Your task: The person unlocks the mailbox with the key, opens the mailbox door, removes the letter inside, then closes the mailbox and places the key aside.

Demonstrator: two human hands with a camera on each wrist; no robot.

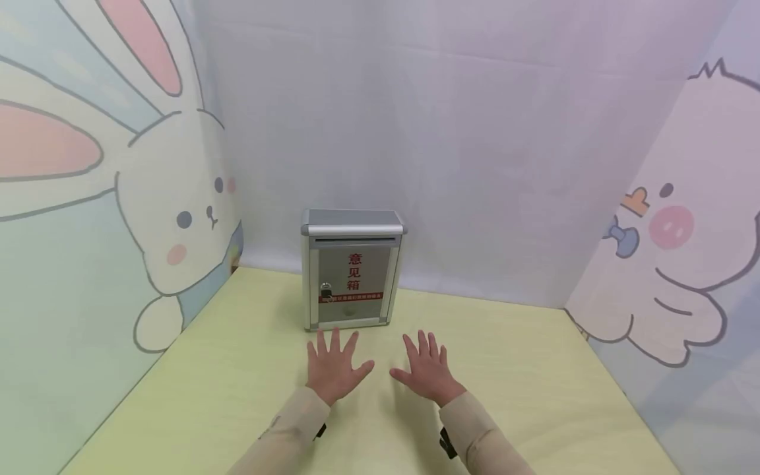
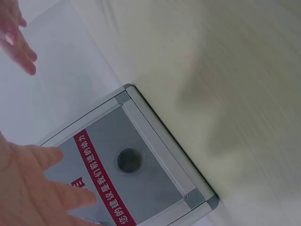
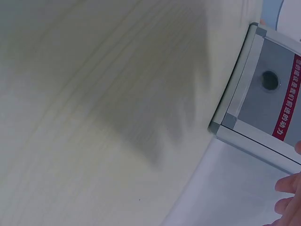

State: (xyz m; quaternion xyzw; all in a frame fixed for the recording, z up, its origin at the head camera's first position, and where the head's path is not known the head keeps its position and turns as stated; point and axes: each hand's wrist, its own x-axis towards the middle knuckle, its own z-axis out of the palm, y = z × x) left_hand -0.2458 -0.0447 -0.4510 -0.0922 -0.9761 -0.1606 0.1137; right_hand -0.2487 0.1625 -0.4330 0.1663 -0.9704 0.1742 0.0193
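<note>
A grey metal suggestion box (image 1: 362,274) stands upright on the table, its front with red lettering facing me. A slot runs along its top front, and a lock with keys (image 1: 326,292) hangs at the left of its door. My left hand (image 1: 334,371) is held out just in front of the box with fingers spread and nothing in it. To its right, my right hand (image 1: 429,374) is likewise spread and holds nothing, near the box's lower right corner. The left wrist view shows the left fingers (image 2: 70,195) overlapping the box front, with a round window (image 2: 130,160) below the red stripe.
The pale yellow table (image 1: 505,369) reaches back to a plain whitish curtain (image 1: 475,165). Side curtains carry a cartoon rabbit (image 1: 172,198) at left and a cartoon chick (image 1: 700,191) at right. Both forearms have beige sleeves with dark straps (image 1: 448,443).
</note>
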